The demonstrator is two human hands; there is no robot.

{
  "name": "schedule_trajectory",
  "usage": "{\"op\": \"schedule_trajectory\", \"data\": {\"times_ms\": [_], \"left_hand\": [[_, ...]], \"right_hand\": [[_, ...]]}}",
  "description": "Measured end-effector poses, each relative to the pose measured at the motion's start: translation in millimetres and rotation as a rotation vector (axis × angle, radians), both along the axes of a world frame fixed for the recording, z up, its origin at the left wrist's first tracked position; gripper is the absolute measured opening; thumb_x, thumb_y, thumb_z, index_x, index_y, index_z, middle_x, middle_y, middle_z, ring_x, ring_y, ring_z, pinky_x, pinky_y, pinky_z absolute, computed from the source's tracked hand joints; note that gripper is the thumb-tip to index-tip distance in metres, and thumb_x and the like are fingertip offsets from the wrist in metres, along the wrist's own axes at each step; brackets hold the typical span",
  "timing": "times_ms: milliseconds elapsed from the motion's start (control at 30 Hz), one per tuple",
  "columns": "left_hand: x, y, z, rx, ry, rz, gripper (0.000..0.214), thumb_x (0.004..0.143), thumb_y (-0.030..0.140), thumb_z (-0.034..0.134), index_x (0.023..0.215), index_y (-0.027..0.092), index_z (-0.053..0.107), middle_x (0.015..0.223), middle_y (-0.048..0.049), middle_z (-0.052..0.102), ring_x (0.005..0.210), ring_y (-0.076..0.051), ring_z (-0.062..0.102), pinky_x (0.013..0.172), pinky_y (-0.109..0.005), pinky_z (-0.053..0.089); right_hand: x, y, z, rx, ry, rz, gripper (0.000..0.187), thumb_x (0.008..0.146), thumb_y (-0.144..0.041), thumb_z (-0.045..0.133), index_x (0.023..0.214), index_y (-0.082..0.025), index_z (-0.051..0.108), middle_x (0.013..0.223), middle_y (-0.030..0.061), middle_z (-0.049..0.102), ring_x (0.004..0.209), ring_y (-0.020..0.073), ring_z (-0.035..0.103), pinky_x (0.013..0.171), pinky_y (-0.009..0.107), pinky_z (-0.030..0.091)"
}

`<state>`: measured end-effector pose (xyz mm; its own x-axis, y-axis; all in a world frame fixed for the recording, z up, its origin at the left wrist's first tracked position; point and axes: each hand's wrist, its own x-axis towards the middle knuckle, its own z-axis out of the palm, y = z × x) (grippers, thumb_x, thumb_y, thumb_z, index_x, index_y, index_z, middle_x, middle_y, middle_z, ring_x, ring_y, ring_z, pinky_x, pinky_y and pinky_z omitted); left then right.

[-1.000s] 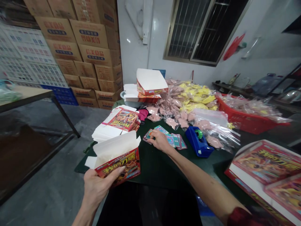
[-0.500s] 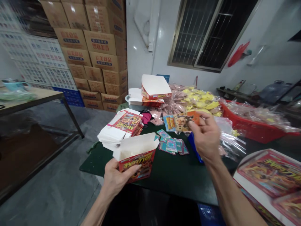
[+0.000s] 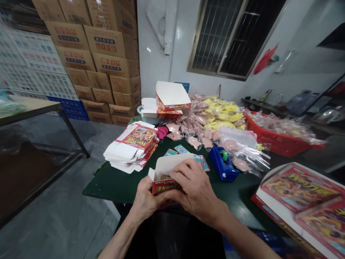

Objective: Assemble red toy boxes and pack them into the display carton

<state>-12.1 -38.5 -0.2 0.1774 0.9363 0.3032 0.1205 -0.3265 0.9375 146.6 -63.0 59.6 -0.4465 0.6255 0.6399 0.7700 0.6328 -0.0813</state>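
My left hand (image 3: pixel 145 198) is closed around the left side of a small red printed carton (image 3: pixel 162 187), whose white lid flap stands up at the back. Over the carton's open top is my right hand (image 3: pixel 198 189), its fingers bent into the mouth and its thumb across the front. Something brownish shows just inside the opening; most of it is hidden by the fingers. Behind the carton lie teal trading cards (image 3: pixel 181 149), partly covered by the flap and hand. A blue tape dispenser (image 3: pixel 225 166) with green tape stands to the right of my right hand.
Flattened cartons (image 3: pixel 125 153) are stacked at left on the dark green table (image 3: pixel 113 187). Bagged pink and yellow pieces (image 3: pixel 221 115) heap at the back, beside a red basket (image 3: pixel 280 140). A large display box (image 3: pixel 272 210) holding red cartons sits at right.
My right hand has come down and left from above the cards to the carton's mouth. The colourful packet it held is no longer plainly visible. The view has shifted slightly.
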Motion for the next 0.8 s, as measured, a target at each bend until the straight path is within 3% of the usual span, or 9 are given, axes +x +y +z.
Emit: {"op": "schedule_trajectory", "data": {"times_ms": [100,167,233,300,367,433,567,667,800], "left_hand": [[3.3,-1.7,-8.2,-0.03,-0.085,0.054,0.041,0.057,0.032,0.076,0.092,0.015,0.064,0.072,-0.0023,0.071,0.062,-0.02,0.067,0.054,-0.026,0.057],[7.3,-4.2,-13.9,-0.036,-0.214,0.15,0.065,0.056,0.031,0.078,0.114,0.017,0.053,0.08,-0.0016,0.071,0.065,-0.019,0.068,0.057,-0.026,0.058],[11.9,-6.9,-18.0,-0.031,-0.326,0.251,0.087,0.054,0.032,0.081,0.128,0.02,0.038,0.086,-0.0014,0.07,0.068,-0.019,0.069,0.062,-0.027,0.059],[15.6,-8.0,-20.8,-0.01,-0.367,0.332,0.099,0.05,0.034,0.084,0.133,0.02,0.031,0.085,-0.0015,0.069,0.069,-0.02,0.07,0.065,-0.028,0.06],[17.1,-6.0,-24.0,0.04,-0.356,0.386,0.102,0.051,0.036,0.084,0.134,0.019,0.028,0.084,-0.0018,0.067,0.067,-0.02,0.07,0.065,-0.029,0.06],[16.3,-0.8,-28.7,0.111,-0.324,0.384,0.104,0.053,0.035,0.083,0.137,0.018,0.023,0.084,-0.0027,0.067,0.067,-0.02,0.07,0.066,-0.029,0.06],[11.1,9.1,-38.1,0.249,-0.303,0.36,0.1,0.058,0.028,0.082,0.139,0.019,0.022,0.082,-0.0027,0.068,0.064,-0.019,0.07,0.063,-0.029,0.06],[7.9,7.4,-38.2,0.389,-0.321,0.47,0.098,0.056,0.024,0.083,0.138,0.021,0.029,0.086,-0.0022,0.067,0.064,-0.016,0.069,0.059,-0.025,0.059],[5.7,0.7,-37.6,0.57,-0.238,0.607,0.087,0.057,0.014,0.081,0.133,0.026,0.041,0.099,-0.0023,0.064,0.07,-0.013,0.066,0.058,-0.02,0.057]], "right_hand": [[-10.4,-6.8,-4.3,0.003,-0.003,-0.09,0.026,0.082,-0.046,0.058,0.078,-0.021,0.062,0.089,0.0093,0.06,0.088,0.0267,0.05,0.07,0.043,0.044],[-10.2,-8.1,-10.2,0.117,0.122,-0.149,0.021,0.083,-0.038,0.059,0.097,-0.023,0.061,0.106,0.011,0.056,0.101,0.0288,0.047,0.082,0.048,0.042],[-6.3,-6.9,-20.3,0.206,0.373,-0.219,0.035,0.083,-0.03,0.06,0.117,-0.025,0.052,0.12,0.0115,0.049,0.113,0.029,0.044,0.093,0.051,0.038],[-3.1,-3.0,-34.1,0.104,0.688,-0.25,0.043,0.082,-0.026,0.061,0.122,-0.025,0.045,0.122,0.0111,0.049,0.113,0.0265,0.048,0.093,0.048,0.041],[-3.8,3.2,-49.3,-0.13,0.957,-0.193,0.039,0.082,-0.027,0.06,0.117,-0.023,0.043,0.114,0.0102,0.056,0.104,0.0229,0.057,0.086,0.042,0.049],[-8.3,10.1,-62.5,-0.261,1.102,-0.114,0.035,0.084,-0.027,0.058,0.114,-0.022,0.042,0.109,0.0094,0.06,0.097,0.0202,0.061,0.083,0.038,0.051],[-19.8,16.1,-73.4,-0.162,1.001,-0.071,0.045,0.087,-0.021,0.052,0.129,-0.023,0.037,0.12,0.0102,0.055,0.106,0.0194,0.057,0.09,0.036,0.048],[-23.8,11.7,-68.9,-0.062,0.819,-0.007,0.045,0.088,-0.017,0.048,0.132,-0.024,0.04,0.12,0.0094,0.052,0.111,0.0199,0.052,0.092,0.035,0.046],[-21.2,7.5,-60.9,-0.032,0.73,0.116,0.042,0.086,-0.015,0.05,0.126,-0.025,0.045,0.107,0.0075,0.052,0.097,0.0177,0.055,0.084,0.032,0.049]]}}
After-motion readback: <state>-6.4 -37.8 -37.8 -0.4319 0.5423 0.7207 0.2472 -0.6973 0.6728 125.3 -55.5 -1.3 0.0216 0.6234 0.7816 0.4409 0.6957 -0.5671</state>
